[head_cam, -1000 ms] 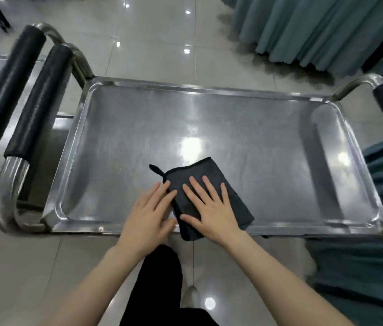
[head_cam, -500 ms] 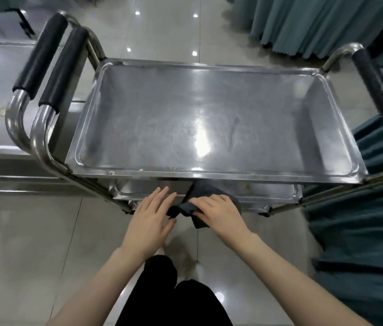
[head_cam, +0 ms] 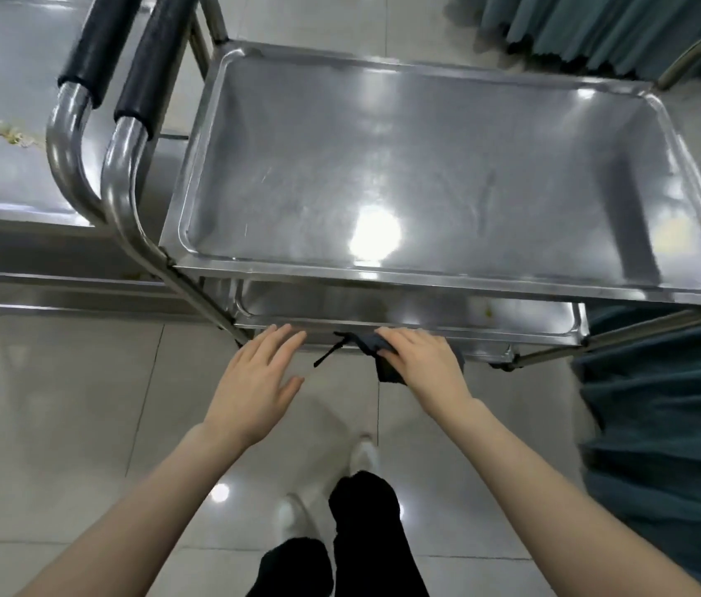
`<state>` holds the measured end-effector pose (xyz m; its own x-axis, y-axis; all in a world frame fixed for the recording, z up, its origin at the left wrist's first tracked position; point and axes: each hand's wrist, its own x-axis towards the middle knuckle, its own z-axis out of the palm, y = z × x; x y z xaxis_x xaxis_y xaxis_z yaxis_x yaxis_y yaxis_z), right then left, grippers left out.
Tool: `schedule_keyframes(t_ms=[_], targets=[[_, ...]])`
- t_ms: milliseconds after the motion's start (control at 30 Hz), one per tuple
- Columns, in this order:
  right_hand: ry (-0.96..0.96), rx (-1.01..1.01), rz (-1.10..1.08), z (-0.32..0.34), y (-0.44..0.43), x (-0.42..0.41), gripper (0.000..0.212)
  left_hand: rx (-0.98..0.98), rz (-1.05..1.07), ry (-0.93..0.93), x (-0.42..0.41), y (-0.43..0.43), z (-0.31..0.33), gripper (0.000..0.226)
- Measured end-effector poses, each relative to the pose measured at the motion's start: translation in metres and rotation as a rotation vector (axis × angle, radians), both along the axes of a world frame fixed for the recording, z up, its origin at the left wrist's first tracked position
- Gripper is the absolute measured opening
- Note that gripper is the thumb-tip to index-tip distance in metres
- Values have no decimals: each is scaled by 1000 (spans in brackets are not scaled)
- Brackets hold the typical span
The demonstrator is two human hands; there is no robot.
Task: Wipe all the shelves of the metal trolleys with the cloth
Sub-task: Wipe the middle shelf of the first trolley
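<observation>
Two black-padded handles (head_cam: 154, 58) stand between the near trolley (head_cam: 426, 282) and the left trolley (head_cam: 17, 209), which carries yellowish crumbs (head_cam: 10, 133). The top shelf overhangs the lower shelf (head_cam: 383, 310) — at its front rim the right hand (head_cam: 426, 359) grips the dark cloth (head_cam: 368, 342), and the left hand (head_cam: 258, 381) hovers beside it, fingers spread. Glossy floor tiles (head_cam: 60, 402); teal curtains (head_cam: 598, 28).

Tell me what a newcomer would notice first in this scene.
The shiny top shelf of the metal trolley fills the middle, with a bright glare near its front edge. Just below, the right hand holds a dark cloth at the front rim of the lower shelf, the left hand open beside it. On the second trolley at far left lie pale crumbs.
</observation>
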<state>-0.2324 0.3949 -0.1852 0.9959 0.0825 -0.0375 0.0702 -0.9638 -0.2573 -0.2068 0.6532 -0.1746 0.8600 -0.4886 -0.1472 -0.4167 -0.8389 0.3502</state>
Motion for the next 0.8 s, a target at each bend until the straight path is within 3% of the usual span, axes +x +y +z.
schedule_keyframes(t_ms=[200, 333, 400, 500, 633, 800], targets=[[24, 30, -4, -63, 4, 54, 36, 36, 94, 69, 23, 16, -80, 54], [-354, 51, 154, -124, 4, 102, 27, -67, 144, -54, 64, 17, -172, 55], [-383, 43, 267, -162, 8, 123, 29, -139, 166, -159, 85, 18, -220, 55], [-324, 87, 400, -215, 25, 137, 32, -213, 198, -268, 106, 23, -278, 51], [-47, -8, 457, -269, 43, 144, 46, -221, 203, -391, 119, 34, -323, 50], [-31, 11, 444, -274, 56, 139, 54, -272, 169, -446, 128, 46, -329, 50]])
